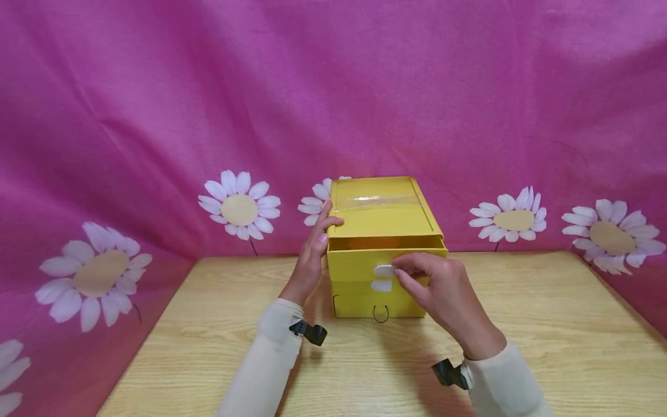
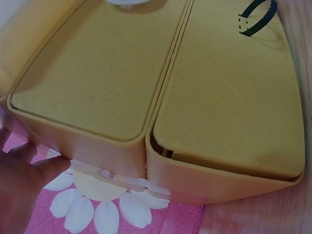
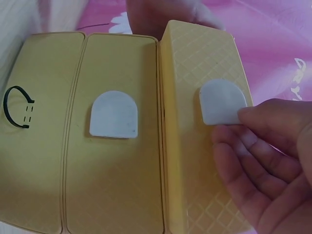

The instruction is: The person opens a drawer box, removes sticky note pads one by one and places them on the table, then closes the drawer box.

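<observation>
A yellow drawer unit (image 1: 383, 217) with three stacked drawers stands on the table. Its top drawer (image 1: 351, 266) is pulled partly out, with a dark gap behind its front panel. My right hand (image 1: 443, 289) pinches that drawer's white tab handle (image 3: 222, 103) between thumb and fingers. Below it, the middle drawer carries a matching white handle (image 3: 114, 116). The bottom drawer has a thin black loop handle (image 2: 263, 23). Against the unit's left side rests my left hand (image 1: 311, 255), fingers extended, one fingertip over the top edge.
The wooden table (image 1: 208, 324) reaches back to a pink cloth (image 1: 333, 87) printed with white daisies, close behind the drawer unit. Clear tape (image 1: 377, 201) crosses the unit's top. Black camera mounts (image 1: 310, 333) sit on both wrists.
</observation>
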The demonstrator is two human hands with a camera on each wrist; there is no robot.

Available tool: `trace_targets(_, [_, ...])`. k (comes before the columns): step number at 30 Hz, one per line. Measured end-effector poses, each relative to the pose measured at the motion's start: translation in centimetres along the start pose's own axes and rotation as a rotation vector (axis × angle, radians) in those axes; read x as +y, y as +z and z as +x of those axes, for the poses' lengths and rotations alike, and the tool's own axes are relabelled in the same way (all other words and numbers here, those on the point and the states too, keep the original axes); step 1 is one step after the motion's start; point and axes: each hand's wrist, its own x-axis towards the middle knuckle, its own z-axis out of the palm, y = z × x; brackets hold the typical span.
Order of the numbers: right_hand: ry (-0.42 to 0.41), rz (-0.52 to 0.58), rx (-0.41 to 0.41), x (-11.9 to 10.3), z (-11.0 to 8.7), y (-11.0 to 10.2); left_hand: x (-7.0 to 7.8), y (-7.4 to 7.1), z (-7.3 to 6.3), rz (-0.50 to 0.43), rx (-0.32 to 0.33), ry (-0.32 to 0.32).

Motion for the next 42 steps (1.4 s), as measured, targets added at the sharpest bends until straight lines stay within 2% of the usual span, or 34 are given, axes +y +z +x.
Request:
trace_targets(14, [0.022,-0.039,-0.083,-1.0,-0.3,-1.0,0.3,0.1,-0.1,0.022,0.002,-0.003])
trace_targets(24, [-0.019,-0.035,-0.123,-1.8,-0.4,-1.9,0.2,0.2,-0.2,0.018,-0.002,-0.039])
trace_targets(30, [-0.031,-0.040,-0.169,-2.2,-0.4,-2.2,0.1,0.1,-0.1,0.015,0.014,-0.013])
trace_targets(34, [-0.051,-0.064,-0.170,-2.4,-0.4,-2.4,0.0,0.1,0.1,0.015,0.017,0.002])
trace_targets(42, [-0.088,-0.104,-0.175,-3.0,-0.6,-2.7,0.0,0.1,-0.1,0.015,0.010,-0.012])
